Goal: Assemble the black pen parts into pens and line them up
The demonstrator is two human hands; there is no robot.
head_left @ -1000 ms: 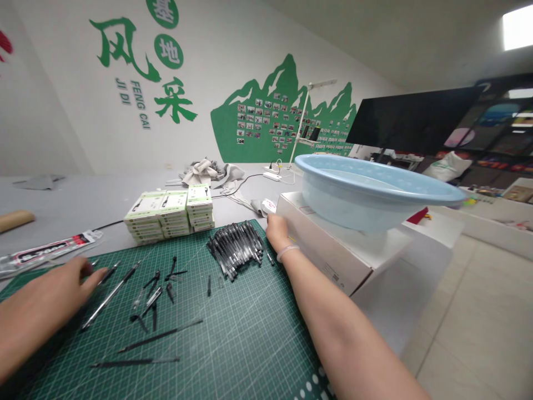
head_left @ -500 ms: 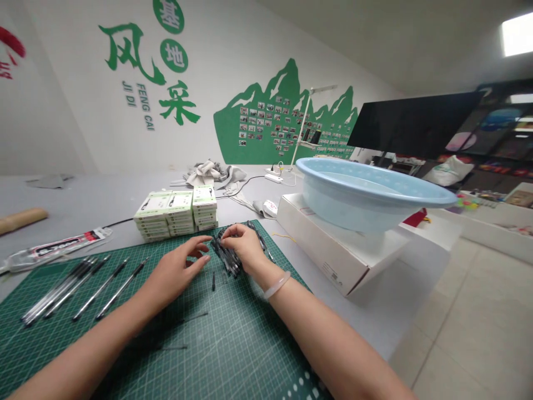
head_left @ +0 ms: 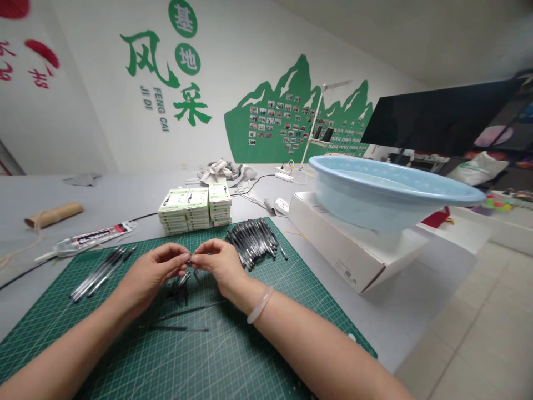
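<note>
My left hand (head_left: 154, 273) and my right hand (head_left: 221, 268) meet fingertip to fingertip above the green cutting mat (head_left: 233, 355). Both are closed in a pinch; whatever small thing lies between them is mostly covered by the fingers. Below the hands are small black and clear pen parts (head_left: 182, 290), partly hidden. Nearer me lie two thin dark pen refills (head_left: 189, 311). Just beyond my right hand is a dense row of black pens (head_left: 255, 241). Left of my left forearm, several clear-barrelled pens (head_left: 102, 273) lie side by side on the mat.
Stacked white-and-green boxes (head_left: 187, 208) stand behind the mat. A pale blue basin (head_left: 375, 194) rests on a white box (head_left: 333, 239) at the right. Leftward lie a plastic packet (head_left: 95, 239) and a bamboo piece (head_left: 56, 214). Grey cloth (head_left: 225, 172) is heaped at the back.
My right hand went from the white box to the row of pens, then left to meet my left hand. My left hand moved from the separate pens toward the middle. The view swung left.
</note>
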